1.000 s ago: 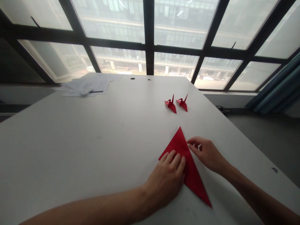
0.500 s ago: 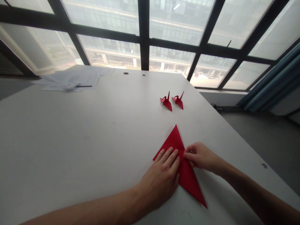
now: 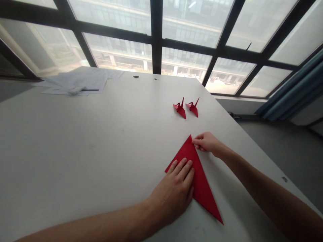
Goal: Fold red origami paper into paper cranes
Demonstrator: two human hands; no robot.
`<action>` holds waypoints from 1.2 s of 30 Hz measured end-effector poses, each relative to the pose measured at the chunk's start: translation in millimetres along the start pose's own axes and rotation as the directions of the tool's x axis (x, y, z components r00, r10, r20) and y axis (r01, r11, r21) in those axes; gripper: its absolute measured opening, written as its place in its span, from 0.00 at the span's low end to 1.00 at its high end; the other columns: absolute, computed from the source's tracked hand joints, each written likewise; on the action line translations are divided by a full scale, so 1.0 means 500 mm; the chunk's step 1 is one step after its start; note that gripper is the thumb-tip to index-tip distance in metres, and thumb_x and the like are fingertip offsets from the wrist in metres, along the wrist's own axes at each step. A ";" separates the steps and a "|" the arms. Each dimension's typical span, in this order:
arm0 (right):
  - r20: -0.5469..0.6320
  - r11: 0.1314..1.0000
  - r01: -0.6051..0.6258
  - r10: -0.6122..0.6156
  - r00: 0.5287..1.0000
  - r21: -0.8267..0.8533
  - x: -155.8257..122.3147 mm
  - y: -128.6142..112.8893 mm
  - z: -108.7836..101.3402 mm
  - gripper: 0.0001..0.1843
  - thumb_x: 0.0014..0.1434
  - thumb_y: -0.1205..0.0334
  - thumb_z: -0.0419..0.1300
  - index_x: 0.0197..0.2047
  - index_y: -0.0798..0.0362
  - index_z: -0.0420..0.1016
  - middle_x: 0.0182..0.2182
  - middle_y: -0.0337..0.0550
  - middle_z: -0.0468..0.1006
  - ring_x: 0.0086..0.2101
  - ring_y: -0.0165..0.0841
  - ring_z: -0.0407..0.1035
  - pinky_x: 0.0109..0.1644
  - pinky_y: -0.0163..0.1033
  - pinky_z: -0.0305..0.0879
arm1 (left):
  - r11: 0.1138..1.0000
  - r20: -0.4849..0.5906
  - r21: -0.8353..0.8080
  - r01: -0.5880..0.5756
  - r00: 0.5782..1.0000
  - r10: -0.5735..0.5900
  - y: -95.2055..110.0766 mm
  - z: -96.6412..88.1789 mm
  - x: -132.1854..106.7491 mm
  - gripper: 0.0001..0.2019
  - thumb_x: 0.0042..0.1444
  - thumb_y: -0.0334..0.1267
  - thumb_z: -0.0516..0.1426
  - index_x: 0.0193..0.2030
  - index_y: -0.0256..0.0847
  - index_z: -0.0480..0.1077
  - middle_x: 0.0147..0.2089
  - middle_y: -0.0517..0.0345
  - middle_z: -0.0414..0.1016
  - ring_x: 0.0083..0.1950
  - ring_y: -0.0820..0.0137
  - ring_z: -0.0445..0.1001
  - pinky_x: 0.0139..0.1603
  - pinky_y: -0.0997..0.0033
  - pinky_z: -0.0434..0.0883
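A sheet of red origami paper (image 3: 202, 183), folded into a triangle, lies flat on the white table. My left hand (image 3: 174, 186) rests palm down on its left half, fingers stretched out, hiding part of the sheet. At the upper right edge, close to the top corner, my right hand (image 3: 205, 143) is closed with thumb and forefinger pinched on the paper's folded edge. Beyond the sheet stand two red folded paper cranes, a left crane (image 3: 180, 110) and a right crane (image 3: 193, 109), side by side and apart from both hands.
White paper sheets (image 3: 93, 79) are spread at the table's far left, with a crumpled whitish item (image 3: 75, 90) on them. The table (image 3: 88, 141) ends on the right in a slanting edge. Windows line the back, and a blue curtain (image 3: 290, 90) hangs at the right.
My right hand has slid up along the paper's right edge, from its middle to near the top corner. My left hand stays in place on the sheet.
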State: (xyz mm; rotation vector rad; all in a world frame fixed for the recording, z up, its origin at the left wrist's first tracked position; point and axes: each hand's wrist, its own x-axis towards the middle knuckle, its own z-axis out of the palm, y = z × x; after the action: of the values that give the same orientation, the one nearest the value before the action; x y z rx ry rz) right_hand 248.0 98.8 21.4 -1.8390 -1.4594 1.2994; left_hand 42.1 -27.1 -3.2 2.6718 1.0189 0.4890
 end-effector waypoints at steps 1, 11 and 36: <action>-0.009 1.000 -0.006 0.006 1.000 0.006 0.012 -0.006 -0.001 0.07 0.55 0.66 0.63 0.26 0.58 0.76 0.16 0.36 0.72 0.14 0.21 0.56 0.17 0.29 0.49 | 1.000 0.004 0.002 0.001 1.000 -0.001 0.000 0.000 0.000 0.23 0.68 0.38 0.50 0.68 0.36 0.61 0.73 0.45 0.58 0.74 0.53 0.54 0.74 0.50 0.56; -0.104 0.995 -0.013 0.023 0.994 0.100 0.087 -0.032 -0.021 0.06 0.57 0.69 0.64 0.28 0.58 0.75 0.19 0.38 0.73 0.16 0.21 0.59 0.15 0.27 0.47 | 1.000 0.010 0.011 0.008 1.000 -0.008 -0.003 0.005 0.000 0.24 0.68 0.39 0.50 0.69 0.37 0.60 0.74 0.46 0.57 0.75 0.53 0.53 0.74 0.50 0.55; 0.214 0.990 -0.100 0.119 0.970 -0.099 -0.213 0.059 0.002 0.13 0.54 0.67 0.58 0.19 0.56 0.72 0.15 0.39 0.74 0.12 0.23 0.62 0.14 0.28 0.45 | 0.999 -0.029 0.039 -0.031 0.999 0.032 -0.007 0.004 0.006 0.23 0.67 0.37 0.51 0.67 0.36 0.63 0.72 0.44 0.60 0.74 0.54 0.56 0.72 0.49 0.57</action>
State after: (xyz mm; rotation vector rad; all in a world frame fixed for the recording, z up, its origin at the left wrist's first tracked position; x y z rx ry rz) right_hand 262.2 -9.2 38.5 -1.9055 -1.5671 1.5578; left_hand 42.8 -22.5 -5.6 2.7259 1.0059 0.5222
